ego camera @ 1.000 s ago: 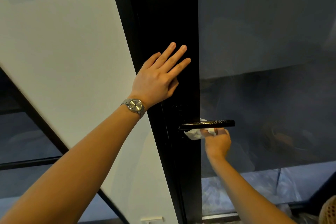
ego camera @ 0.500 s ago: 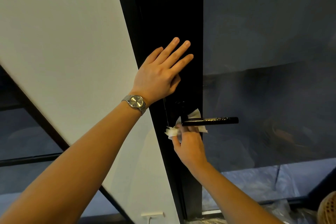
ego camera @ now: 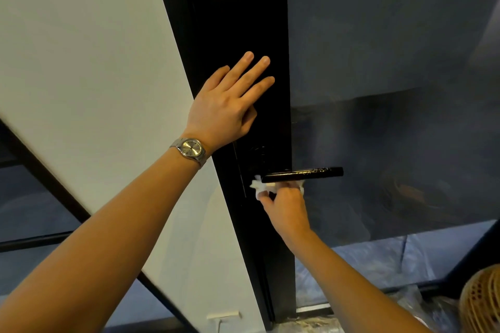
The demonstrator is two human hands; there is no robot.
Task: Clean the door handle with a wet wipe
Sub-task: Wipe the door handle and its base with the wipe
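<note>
While your left hand (ego camera: 224, 105) rests flat, fingers spread, on the black door frame (ego camera: 238, 21), your right hand (ego camera: 286, 205) pinches the white wet wipe (ego camera: 257, 186) beneath the black lever handle (ego camera: 303, 173).

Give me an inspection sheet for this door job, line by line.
Surface: black door frame, upright, beside dark glass.
Job's things: black handle horizontal; white wipe bunched under its inner end.
Clutter: wicker basket at lower right, plastic sheeting on floor.
Grippers: left hand flat on the frame, watch on wrist; right hand closed on the wipe below the handle.
Cables: nothing seen.
Surroundings: white wall at left.
</note>
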